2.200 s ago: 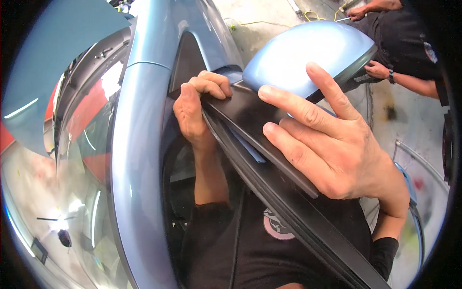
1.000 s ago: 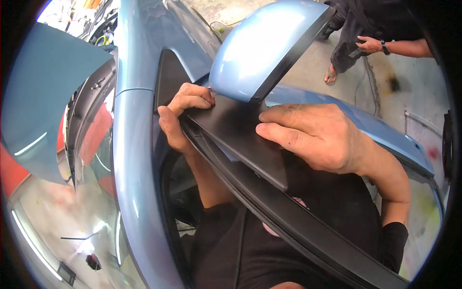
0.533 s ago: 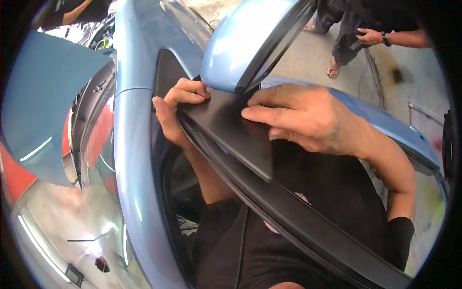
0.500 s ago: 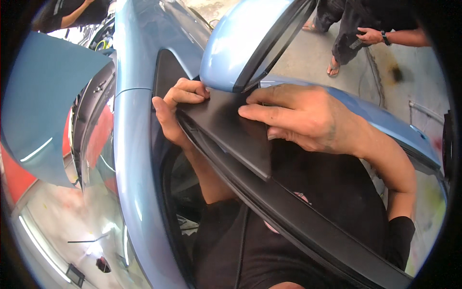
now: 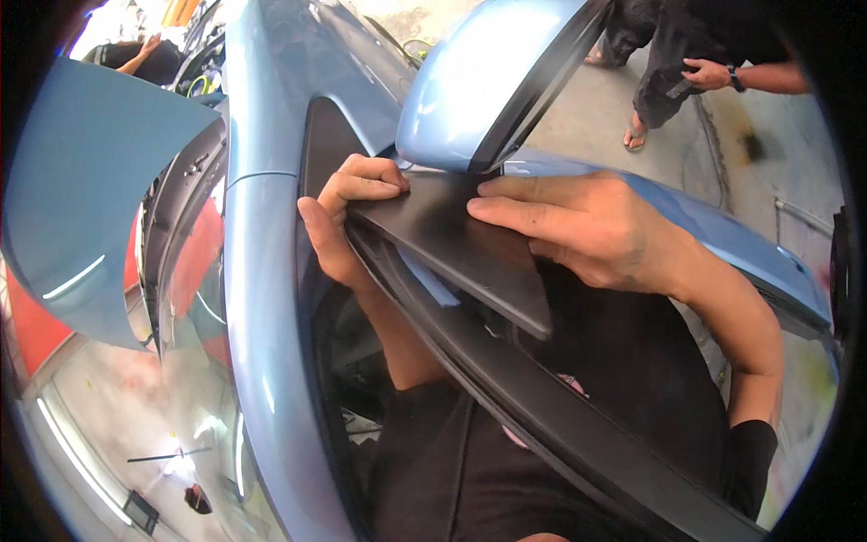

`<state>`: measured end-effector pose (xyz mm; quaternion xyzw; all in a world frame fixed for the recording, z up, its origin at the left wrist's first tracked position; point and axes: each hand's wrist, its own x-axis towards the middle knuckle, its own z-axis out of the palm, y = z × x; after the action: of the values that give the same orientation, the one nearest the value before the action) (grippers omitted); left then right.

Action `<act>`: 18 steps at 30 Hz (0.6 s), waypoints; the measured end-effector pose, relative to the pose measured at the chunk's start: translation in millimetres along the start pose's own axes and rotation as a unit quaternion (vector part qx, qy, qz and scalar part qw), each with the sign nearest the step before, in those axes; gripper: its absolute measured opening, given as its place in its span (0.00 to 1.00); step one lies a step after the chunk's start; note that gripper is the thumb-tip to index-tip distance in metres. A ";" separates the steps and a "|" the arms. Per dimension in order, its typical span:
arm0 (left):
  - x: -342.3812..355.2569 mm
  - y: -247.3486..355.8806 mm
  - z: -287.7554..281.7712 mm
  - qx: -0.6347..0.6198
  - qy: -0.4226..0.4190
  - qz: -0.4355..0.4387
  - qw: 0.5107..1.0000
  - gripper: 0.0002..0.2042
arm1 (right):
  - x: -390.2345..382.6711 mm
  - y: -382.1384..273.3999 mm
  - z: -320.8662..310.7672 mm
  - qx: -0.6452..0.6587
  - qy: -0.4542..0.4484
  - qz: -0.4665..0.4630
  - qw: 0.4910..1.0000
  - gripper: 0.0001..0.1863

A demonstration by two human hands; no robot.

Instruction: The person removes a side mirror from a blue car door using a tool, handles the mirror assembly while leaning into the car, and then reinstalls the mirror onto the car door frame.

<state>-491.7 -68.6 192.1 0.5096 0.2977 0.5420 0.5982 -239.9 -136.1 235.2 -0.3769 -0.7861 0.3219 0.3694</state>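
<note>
A black triangular mirror trim panel point(image 5: 479, 244) sits at the front corner of the car door, below the blue side mirror point(image 5: 483, 77). My left hand point(image 5: 352, 212) is closed at the panel's left corner, fingertips curled over its upper edge. From the right, my right hand point(image 5: 587, 226) grips the panel, two fingers lying on its face and the thumb tucked lower at the edge. The panel's lower edge stands off the black door sill trim point(image 5: 578, 425). In that gap a strip of blue door metal point(image 5: 429, 280) shows. The panel's back is hidden.
The blue windshield pillar point(image 5: 262, 271) runs down the left, beside the windshield glass. A raised blue hood point(image 5: 99, 199) stands at far left. Another person's hand point(image 5: 709, 74) and legs are at upper right on the concrete floor point(image 5: 578, 117). Another arm shows at upper left.
The trim panel's lower edge has lifted away from the door, opening a gap that shows blue metal. Both hands keep their hold on it. The whole view has shifted slightly.
</note>
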 end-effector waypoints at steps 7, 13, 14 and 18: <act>-1.8 -0.1 5.4 0.011 0.012 0.004 1.000 0.40 | 0.1 -1.2 -1.8 0.030 0.001 0.020 0.999 0.31; 1.8 4.2 7.4 0.020 0.019 -0.010 1.000 0.41 | 6.9 -3.4 -10.2 0.031 -0.024 0.033 0.999 0.30; 1.9 4.3 7.8 0.026 0.024 -0.012 0.999 0.41 | 6.8 -2.8 -10.3 0.027 -0.026 0.034 0.999 0.31; 1.5 7.2 14.1 0.036 0.047 -0.022 0.998 0.40 | 6.9 -2.2 -13.9 0.024 -0.037 0.046 0.998 0.32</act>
<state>-481.0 -72.0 203.4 0.4985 0.3561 0.5408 0.5764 -232.3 -128.4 246.6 -0.3915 -0.7728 0.3712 0.3343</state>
